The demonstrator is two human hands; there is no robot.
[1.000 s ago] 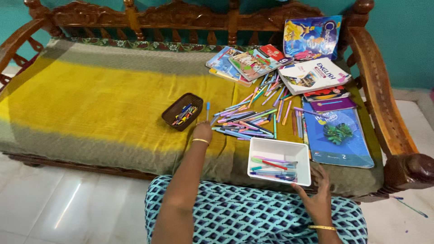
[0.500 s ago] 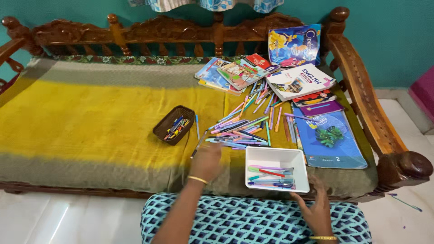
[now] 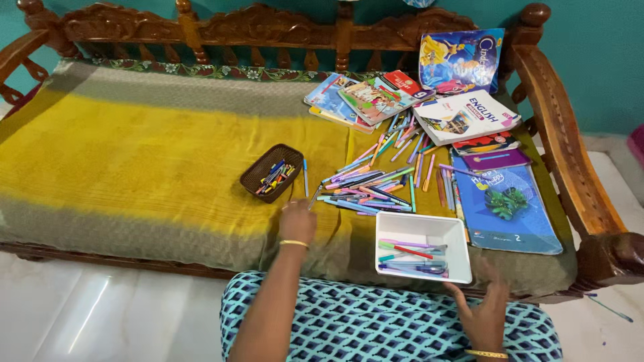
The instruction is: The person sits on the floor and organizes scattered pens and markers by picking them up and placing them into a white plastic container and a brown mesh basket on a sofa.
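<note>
My left hand rests on the yellow cloth near the sofa's front edge, fingers curled around a thin grey pen that sticks out toward a heap of several coloured pens. A blue pen lies just beyond the hand, beside a small brown basket holding several pens. My right hand hovers open over my patterned lap, just below the near right corner of a white rectangular tray with several pens in it.
Several books and notebooks lie spread over the sofa's right end, with a blue one beside the tray. The carved wooden backrest and right armrest bound the seat. White tiled floor lies below.
My left hand has come back from beside the brown basket toward the sofa's front edge. The blue pen it held upright now lies by the basket. The view has shifted slightly.
</note>
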